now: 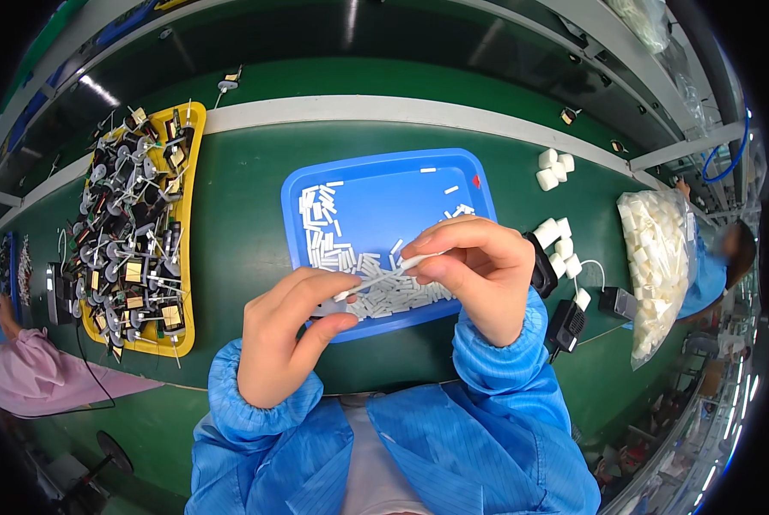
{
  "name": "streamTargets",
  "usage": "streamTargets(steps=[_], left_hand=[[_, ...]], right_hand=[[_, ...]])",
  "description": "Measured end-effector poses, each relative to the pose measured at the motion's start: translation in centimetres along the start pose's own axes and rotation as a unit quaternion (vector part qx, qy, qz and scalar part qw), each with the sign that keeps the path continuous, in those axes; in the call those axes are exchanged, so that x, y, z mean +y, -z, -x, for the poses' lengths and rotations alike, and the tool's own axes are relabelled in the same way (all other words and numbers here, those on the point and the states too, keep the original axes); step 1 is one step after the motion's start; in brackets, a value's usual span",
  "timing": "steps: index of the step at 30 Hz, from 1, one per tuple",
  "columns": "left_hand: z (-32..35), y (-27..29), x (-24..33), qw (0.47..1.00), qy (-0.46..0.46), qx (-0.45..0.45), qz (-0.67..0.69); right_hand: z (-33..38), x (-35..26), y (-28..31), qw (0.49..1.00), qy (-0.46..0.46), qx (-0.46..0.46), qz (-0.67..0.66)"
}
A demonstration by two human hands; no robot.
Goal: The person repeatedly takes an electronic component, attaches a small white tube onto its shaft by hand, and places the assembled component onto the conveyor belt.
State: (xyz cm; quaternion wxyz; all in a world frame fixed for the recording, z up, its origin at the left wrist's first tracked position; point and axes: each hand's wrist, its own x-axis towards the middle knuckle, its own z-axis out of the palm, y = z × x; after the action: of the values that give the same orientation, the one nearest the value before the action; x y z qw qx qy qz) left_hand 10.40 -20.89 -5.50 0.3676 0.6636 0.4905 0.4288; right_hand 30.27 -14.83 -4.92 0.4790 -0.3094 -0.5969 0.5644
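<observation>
Yellow plastic rims the tray of jumbled parts toward the tabletop's left side; a broad green strip separates it from the blue tray. There, short white tubes gather along the left and near edges. Above the near edge, your left hand and right hand, apart, pinch one slim white stem between them. More green margin leads right to white blocks and a bulging clear bag.
</observation>
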Motion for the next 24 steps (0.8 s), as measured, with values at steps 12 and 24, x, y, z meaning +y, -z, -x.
streamTargets(steps=[12,24], left_hand=[[-2.0,-0.7,-0.5,0.997,-0.054,-0.018,-0.055],[-4.7,-1.8,-0.7,0.979,-0.115,-0.014,-0.169]], right_hand=[[-0.7,0.6,0.3,0.992,-0.034,-0.076,0.096],[-2.2,2.5,2.2,0.967,0.038,-0.100,0.232]])
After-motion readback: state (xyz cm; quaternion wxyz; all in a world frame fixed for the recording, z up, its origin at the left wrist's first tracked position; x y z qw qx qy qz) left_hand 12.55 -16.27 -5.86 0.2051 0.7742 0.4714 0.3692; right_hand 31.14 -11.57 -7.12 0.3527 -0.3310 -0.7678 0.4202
